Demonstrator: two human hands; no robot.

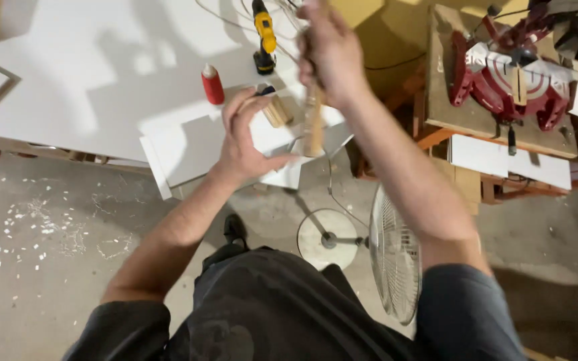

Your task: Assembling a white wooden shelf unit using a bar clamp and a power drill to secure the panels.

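Observation:
My right hand (329,50) is raised high and grips the top of a light wooden stick (313,124) that hangs down from it. My left hand (242,137) is held below and to the left, fingers curled, its thumb reaching toward the lower end of the stick; whether it touches the stick I cannot tell. Just behind the fingers lies a short wooden block (277,110) on the white board (102,73). My dark shirt and trousers fill the lower middle of the view.
A red glue bottle (212,83) and a yellow cordless drill (263,37) stand on the white board. A floor fan (393,254) with a round base (328,238) stands in front of me. A red mitre saw (513,73) sits on a wooden bench at right. White chips litter the concrete floor (41,227).

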